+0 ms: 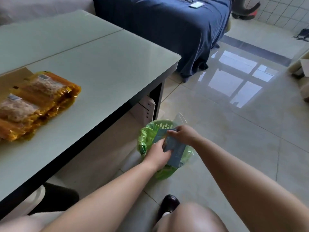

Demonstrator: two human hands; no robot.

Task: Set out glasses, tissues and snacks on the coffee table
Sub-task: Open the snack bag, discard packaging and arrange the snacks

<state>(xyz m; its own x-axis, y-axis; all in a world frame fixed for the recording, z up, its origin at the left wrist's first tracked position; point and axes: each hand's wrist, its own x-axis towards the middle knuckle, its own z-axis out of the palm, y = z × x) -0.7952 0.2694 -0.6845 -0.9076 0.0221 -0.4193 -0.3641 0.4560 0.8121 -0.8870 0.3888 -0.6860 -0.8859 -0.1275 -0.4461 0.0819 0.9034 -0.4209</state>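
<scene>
Orange-gold snack packets lie on the left part of the pale glass coffee table. Beside the table's near corner, over a green waste bin on the floor, both my hands hold a flat blue packet. My left hand grips its lower left edge. My right hand pinches its top edge. A strip of clear plastic wrap sticks up behind my right hand. No glasses are in view.
A white box stands under the table by its dark leg. A sofa with a blue cover lies behind, a white device on it. Glossy tiled floor spreads to the right. My knees and a dark shoe sit at the bottom.
</scene>
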